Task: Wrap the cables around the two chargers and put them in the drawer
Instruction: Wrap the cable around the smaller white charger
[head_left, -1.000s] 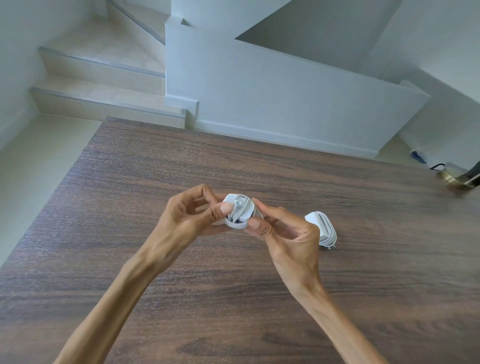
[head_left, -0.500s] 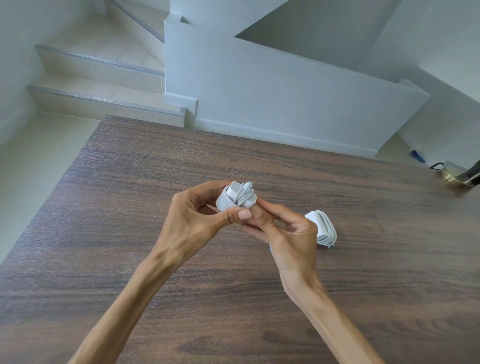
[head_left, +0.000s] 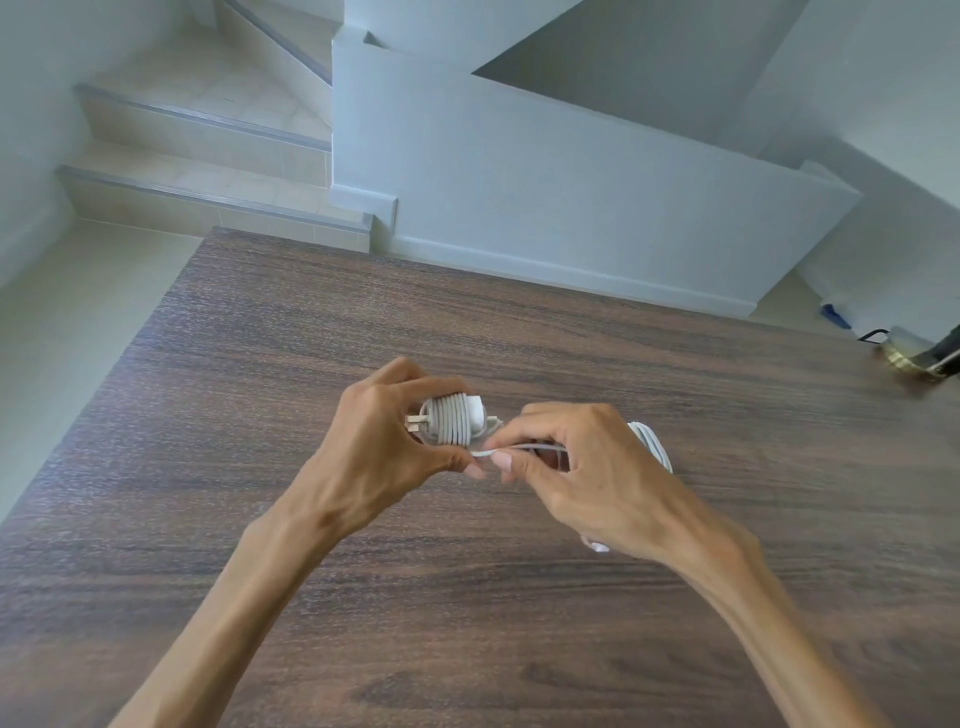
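Note:
My left hand (head_left: 384, 441) grips a white charger (head_left: 452, 421) above the wooden table (head_left: 260, 364); its cable is coiled around it in several turns and the metal prongs point left. My right hand (head_left: 576, 478) pinches the loose end of that cable (head_left: 524, 448) just right of the charger. A small white cable tip (head_left: 597, 546) peeks out under my right wrist. A second white charger (head_left: 652, 441), wrapped in its cable, lies on the table behind my right hand and is mostly hidden by it. No drawer is in view.
A dark object with a brass-coloured part (head_left: 919, 356) sits at the table's far right edge. Beyond the table are a white half wall (head_left: 571, 197) and tiled stairs (head_left: 208, 145). The table's left edge runs diagonally beside a tiled floor.
The charger has been turned in my left hand so the coil faces me and the prongs point left. My right hand has shifted right and now pinches the cable's free end.

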